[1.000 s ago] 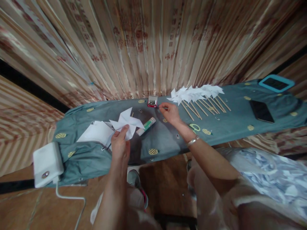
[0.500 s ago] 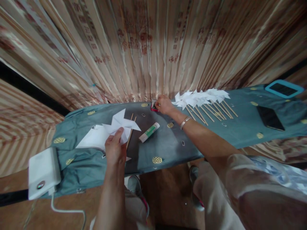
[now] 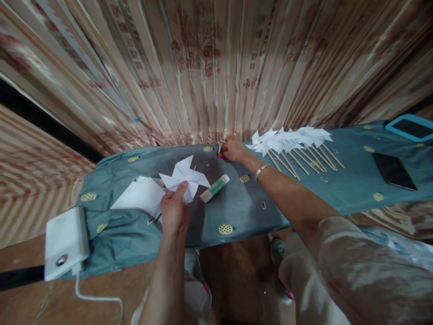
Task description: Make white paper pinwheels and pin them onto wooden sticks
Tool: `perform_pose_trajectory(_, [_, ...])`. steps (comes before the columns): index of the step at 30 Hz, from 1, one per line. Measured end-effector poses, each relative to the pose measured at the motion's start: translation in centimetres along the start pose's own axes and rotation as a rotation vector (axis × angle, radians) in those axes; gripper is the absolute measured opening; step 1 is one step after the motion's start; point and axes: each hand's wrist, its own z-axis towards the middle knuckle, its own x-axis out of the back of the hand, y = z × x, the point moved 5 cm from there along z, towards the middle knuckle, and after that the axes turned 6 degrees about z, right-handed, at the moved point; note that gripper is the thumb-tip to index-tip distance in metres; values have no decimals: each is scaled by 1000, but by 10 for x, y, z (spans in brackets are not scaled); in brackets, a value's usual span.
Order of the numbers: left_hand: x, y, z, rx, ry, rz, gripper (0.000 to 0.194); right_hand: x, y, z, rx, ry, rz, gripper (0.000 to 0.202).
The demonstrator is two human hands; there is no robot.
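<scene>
My left hand point(image 3: 174, 208) pinches a white folded-paper pinwheel point(image 3: 184, 178) with the thumb on top, holding it above the cloth. Partly behind it, white paper sheets point(image 3: 138, 196) lie on the cloth. Only the tip of a wooden stick point(image 3: 194, 168) shows past the pinwheel. At the back edge, my right hand point(image 3: 234, 150) has its fingers closed together at a small red box point(image 3: 220, 152). Whatever is between those fingertips is too small to make out. A green and white glue stick point(image 3: 215, 188) lies just right of the pinwheel.
To the right, several finished paper pinwheels point(image 3: 291, 140) on wooden sticks lie in an overlapping row. Beyond them are a black phone point(image 3: 394, 170) and a blue-framed device point(image 3: 411, 128). A white power bank point(image 3: 66, 243) with a cable sits at the left end. Curtains hang behind.
My left hand and the pinwheel have moved a little to the right, now covering most of the loose sticks. My right hand stays at the red box. The view has shifted slightly.
</scene>
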Motion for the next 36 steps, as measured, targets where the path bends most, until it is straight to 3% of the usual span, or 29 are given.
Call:
perform_pose_trajectory(11, [1,-8,4,-19,-42,51,23,8,-8,-18,10,75,-104,24])
perform_pose_trajectory(15, [1,-11,4,-13,-53,36,24,21,-5,-31,-55,192,23,21])
perform_pose_trajectory(18, [-5,-12,1,-9,-91,9,27,29,0,-60,-133,261,199,14])
perform_pose_trajectory(22, [-15,-15,-4,13,-123,-22,29,32,2,-125,-110,277,338,9])
perform_pose_trajectory(27, [-24,-27,-10,67,-172,14,30,32,-6,-192,12,170,228,12])
perform_pose_trajectory(32, [-27,-38,-15,105,-187,55,29,34,-8,-215,152,104,57,18])
perform_pose_trajectory(36, [-29,-43,-16,117,-191,97,30,37,-6,-217,134,53,-6,17])
